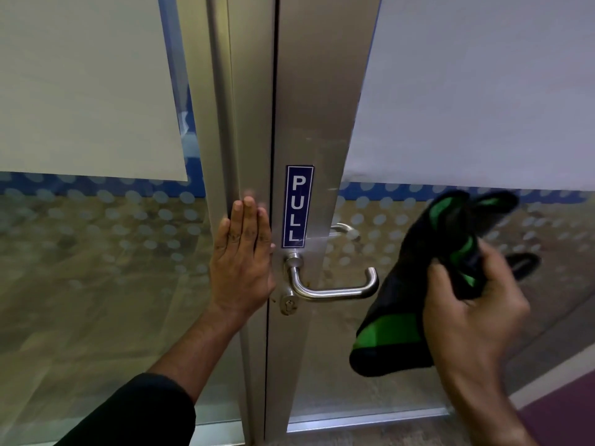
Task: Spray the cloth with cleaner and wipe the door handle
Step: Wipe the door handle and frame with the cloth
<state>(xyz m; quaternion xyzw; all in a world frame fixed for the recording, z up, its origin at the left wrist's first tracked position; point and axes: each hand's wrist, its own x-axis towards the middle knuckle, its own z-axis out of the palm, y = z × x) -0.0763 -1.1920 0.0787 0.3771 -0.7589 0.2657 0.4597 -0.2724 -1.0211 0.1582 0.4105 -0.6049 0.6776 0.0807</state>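
A steel lever door handle (335,289) sticks out from the metal door stile (315,123), below a blue PULL sticker (297,207); a keyhole cylinder (288,304) sits under it. My left hand (244,255) lies flat, fingers up, on the neighbouring metal frame just left of the handle. My right hand (473,307) grips a bunched black cloth with green stripes (418,284), held in the air to the right of the handle's tip, apart from it. No spray bottle is in view.
Glass door panels with frosted dots and white film flank the frame: left panel (90,252), right panel (483,107). A second handle (346,229) shows through the glass on the far side. Purple floor (560,410) lies at lower right.
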